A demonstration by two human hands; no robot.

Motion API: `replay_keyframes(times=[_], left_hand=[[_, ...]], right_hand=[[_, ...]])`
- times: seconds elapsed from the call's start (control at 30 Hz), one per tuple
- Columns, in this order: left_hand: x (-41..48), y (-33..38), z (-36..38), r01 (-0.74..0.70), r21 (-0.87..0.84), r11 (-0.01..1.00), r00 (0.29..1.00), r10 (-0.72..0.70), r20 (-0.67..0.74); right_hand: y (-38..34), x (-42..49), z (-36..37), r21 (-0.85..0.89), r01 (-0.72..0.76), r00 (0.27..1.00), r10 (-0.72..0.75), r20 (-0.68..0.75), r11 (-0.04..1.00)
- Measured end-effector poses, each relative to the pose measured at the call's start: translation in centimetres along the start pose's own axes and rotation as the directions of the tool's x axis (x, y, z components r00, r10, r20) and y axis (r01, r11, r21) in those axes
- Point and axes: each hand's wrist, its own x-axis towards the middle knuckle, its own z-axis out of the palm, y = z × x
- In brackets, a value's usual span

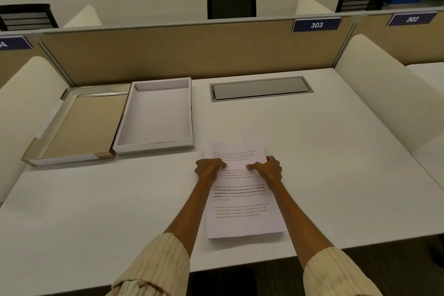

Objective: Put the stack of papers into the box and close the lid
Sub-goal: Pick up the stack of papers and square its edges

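A stack of printed white papers [242, 204] lies on the white desk in front of me, a little right of centre. My left hand [209, 168] grips its left edge and my right hand [269, 168] grips its right edge, thumbs on the top sheet. The open white box [153, 144] stands empty at the back left of the papers. Its lid [79, 127] lies upside down right beside the box on the left, showing a tan inside.
A tan partition [168, 50] with the sign 303 closes off the back of the desk. A grey cable hatch [260, 89] is set into the desk at the back right. White side dividers stand left and right. The desk's front edge runs just below the papers.
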Motion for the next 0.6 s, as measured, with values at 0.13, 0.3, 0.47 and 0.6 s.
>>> replay_keyframes(times=[0.13, 0.3, 0.47, 0.6], left_hand=[[1.1, -1.4, -1.3, 0.024, -0.229, 0.973, 0.997, -0.006, 0.079], [-2.4, -1.3, -1.6, -0.028, -0.353, 0.935, 0.984, 0.087, 0.155], [-6.5, -0.4, -2.5, -0.166, -0.43, 0.887, 0.936, 0.28, 0.215], [-9.0, 1.4, -4.8, -0.31, -0.456, 0.834, 0.863, 0.448, 0.233]], right_hand=[[-0.2, -0.6, 0.0, 0.013, -0.005, 1.0, 0.005, -0.009, 1.0], [1.1, 0.6, -0.3, 0.124, 0.013, 0.998, -0.02, 0.059, 0.992], [-0.3, -1.7, -3.0, 0.45, 0.079, 0.94, -0.217, 0.264, 0.89], [-2.9, -5.3, -5.5, 0.597, 0.183, 0.892, -0.387, 0.232, 0.781]])
